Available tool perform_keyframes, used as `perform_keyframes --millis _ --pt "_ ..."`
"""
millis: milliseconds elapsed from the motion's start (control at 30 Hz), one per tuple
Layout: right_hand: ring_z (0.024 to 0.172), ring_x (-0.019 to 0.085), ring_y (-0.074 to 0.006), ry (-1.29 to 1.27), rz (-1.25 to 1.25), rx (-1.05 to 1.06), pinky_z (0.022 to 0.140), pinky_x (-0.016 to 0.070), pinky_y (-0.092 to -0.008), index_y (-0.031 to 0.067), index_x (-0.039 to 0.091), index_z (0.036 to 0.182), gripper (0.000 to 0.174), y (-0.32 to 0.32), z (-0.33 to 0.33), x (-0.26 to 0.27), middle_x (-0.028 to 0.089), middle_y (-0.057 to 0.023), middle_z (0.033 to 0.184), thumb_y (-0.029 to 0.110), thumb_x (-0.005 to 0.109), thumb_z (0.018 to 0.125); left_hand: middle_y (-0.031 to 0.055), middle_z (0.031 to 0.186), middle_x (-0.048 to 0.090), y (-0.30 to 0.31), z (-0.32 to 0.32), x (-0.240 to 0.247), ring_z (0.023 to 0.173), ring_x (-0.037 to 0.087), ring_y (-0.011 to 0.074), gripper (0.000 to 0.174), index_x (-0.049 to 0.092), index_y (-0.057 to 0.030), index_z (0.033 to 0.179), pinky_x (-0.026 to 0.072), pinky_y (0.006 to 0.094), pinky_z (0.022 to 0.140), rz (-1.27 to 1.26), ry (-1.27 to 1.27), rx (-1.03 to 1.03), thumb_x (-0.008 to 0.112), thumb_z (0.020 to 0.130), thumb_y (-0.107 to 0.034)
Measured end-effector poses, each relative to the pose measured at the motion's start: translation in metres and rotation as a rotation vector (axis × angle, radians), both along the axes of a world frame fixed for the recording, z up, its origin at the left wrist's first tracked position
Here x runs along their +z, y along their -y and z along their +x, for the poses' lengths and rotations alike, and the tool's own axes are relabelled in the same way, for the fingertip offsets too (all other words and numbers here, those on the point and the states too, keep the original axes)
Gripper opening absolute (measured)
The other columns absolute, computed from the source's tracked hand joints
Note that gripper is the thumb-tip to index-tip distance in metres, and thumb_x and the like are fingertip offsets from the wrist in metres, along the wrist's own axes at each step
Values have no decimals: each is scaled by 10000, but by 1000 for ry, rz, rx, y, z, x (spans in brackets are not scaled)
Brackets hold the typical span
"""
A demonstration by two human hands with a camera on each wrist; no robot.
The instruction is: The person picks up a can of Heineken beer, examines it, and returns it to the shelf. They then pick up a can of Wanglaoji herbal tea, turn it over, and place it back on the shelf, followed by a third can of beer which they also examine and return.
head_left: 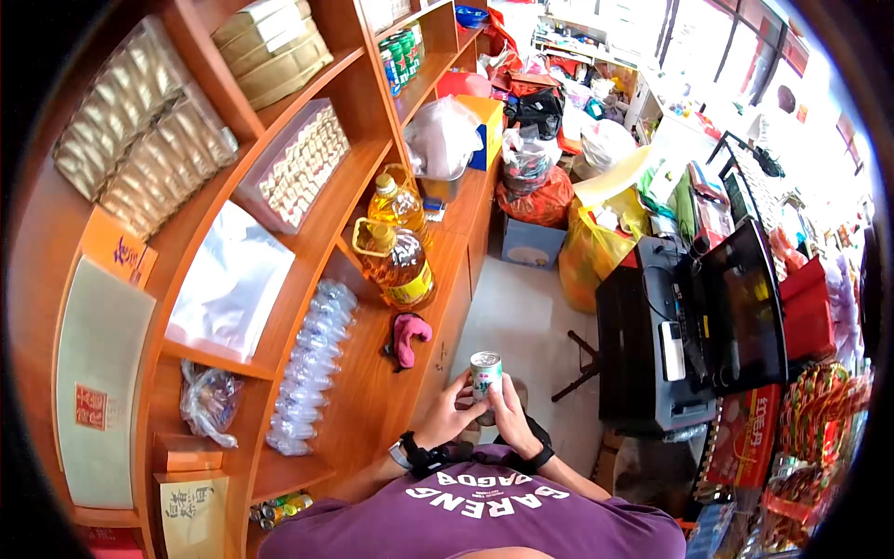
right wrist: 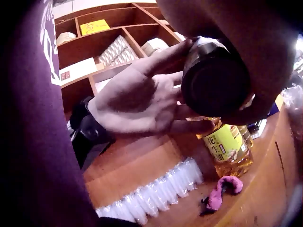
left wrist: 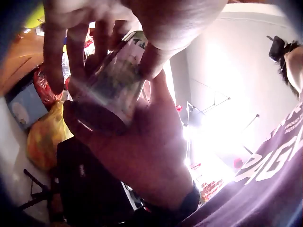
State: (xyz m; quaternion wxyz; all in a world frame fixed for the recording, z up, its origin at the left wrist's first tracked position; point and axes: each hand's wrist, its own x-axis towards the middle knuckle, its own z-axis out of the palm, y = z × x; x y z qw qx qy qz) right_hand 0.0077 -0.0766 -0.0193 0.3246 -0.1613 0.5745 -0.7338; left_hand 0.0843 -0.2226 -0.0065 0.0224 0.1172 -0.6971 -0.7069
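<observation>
A light green and silver drink can (head_left: 485, 374) stands upright between both hands, in front of the chest. My left hand (head_left: 445, 415) holds it from the left, its thumb against the can's side in the left wrist view and its fingers spread past it. From the right, my right hand (head_left: 512, 415) grips the can, fingers curled about its lower part. The can's dark round base (right wrist: 215, 85) faces the right wrist camera. Both wrists wear dark bands.
A wooden shelf unit (head_left: 372, 177) on the left bears oil bottles (head_left: 396, 264), a pink strap-like item (head_left: 410, 339) and wrapped clear plastic cups (head_left: 312, 368). Right stand a black cabinet (head_left: 633, 345) and a monitor (head_left: 745, 307). Bags, including a yellow one (head_left: 587, 265), crowd the floor behind.
</observation>
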Motion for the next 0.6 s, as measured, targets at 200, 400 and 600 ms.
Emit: perform_keyframes --millis 200,400,600 --pt "1038 550 -123 -180 -9 36 880 495 -283 39 405 1445 418 -5 -101 -7 574 -66 1200 266 462 1099 116 1128 692 -13 -89 -5 986 673 124 775 324 38 1545 562 275 815 -18 -66 84 746 940 -199" --pt "1127 574 -154 -186 -80 35 970 486 -316 13 427 1441 415 -26 -189 24 588 -86 1265 193 499 1073 148 1194 672 -38 -176 33 1031 695 186 774 324 33 1546 562 304 870 -95 -163 112 747 935 -179" --pt "1168 567 -165 -174 -16 38 1005 471 -334 -10 486 1408 435 -42 -250 24 606 -83 1270 166 577 1021 160 1248 651 -48 -235 16 1101 673 201 768 346 17 1539 558 324 897 -43 -201 92 759 922 -178"
